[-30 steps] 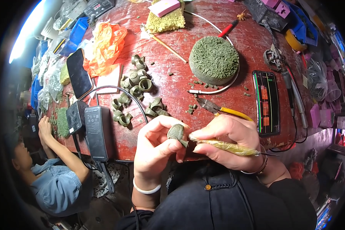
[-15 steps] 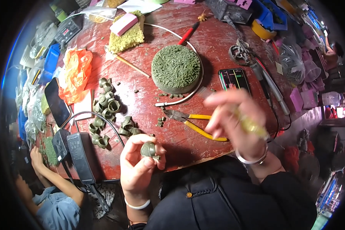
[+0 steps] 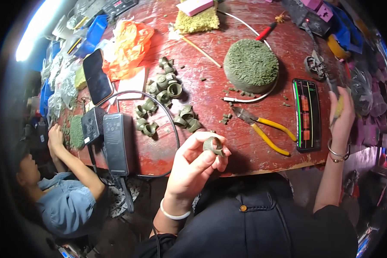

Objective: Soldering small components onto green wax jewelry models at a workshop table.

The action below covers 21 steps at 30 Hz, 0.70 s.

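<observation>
Currently my left grip (image 3: pixel 192 161) pinches a green ring (image 3: pixel 209 145) between thumb and fingers, just inside the counter's (image 3: pixel 241 165) near edge. Bare counter lies between it and the pliers (image 3: pixel 254 121). My right grip (image 3: pixel 344 114) is closed around a yellow tool (image 3: pixel 339 106), right of the phone (image 3: pixel 307 116), its arm stretched forward; the left palm faces up.

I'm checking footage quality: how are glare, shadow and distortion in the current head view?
Head view: the light tube glares white; the red tabletop shows a bowed near edge; the round green block casts shadow rightward; the green ring in the left hand looks fairly sharp.
</observation>
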{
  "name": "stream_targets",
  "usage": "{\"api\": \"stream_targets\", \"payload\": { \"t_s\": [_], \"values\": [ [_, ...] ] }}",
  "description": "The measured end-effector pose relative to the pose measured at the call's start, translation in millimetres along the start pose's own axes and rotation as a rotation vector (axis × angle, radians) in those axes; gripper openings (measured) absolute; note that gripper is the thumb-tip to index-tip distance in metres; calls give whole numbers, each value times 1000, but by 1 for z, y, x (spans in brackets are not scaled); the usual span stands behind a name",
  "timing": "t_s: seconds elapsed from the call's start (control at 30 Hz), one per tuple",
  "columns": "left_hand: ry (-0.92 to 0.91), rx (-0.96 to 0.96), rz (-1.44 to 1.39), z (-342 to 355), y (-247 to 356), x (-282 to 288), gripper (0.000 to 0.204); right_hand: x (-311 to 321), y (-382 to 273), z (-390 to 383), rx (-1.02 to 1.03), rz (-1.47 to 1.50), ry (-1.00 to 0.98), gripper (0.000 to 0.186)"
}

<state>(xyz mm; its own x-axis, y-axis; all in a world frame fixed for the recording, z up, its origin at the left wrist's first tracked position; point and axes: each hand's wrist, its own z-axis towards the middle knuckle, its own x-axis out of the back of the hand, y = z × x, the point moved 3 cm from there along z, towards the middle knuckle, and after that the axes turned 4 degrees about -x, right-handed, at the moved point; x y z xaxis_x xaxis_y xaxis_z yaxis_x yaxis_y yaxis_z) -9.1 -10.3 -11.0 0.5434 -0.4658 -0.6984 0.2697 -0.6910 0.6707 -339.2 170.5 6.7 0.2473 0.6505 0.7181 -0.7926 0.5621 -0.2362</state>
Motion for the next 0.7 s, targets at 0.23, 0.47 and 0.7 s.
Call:
{"api": "stream_targets", "payload": {
  "t_s": [0.23, 0.47, 0.7],
  "values": [
    [-48, -21, -116, -4, -4, 13, 37, 41, -106, -29, -172, 419, -303, 26],
    [41, 3, -1, -9, 0, 5, 46, 30, -148, -65, -65, 796, -661, 30],
    [61, -26, 31, -11, -3, 7, 43, 23, -153, -70, -12, 756, -696, 28]
  ]
}}
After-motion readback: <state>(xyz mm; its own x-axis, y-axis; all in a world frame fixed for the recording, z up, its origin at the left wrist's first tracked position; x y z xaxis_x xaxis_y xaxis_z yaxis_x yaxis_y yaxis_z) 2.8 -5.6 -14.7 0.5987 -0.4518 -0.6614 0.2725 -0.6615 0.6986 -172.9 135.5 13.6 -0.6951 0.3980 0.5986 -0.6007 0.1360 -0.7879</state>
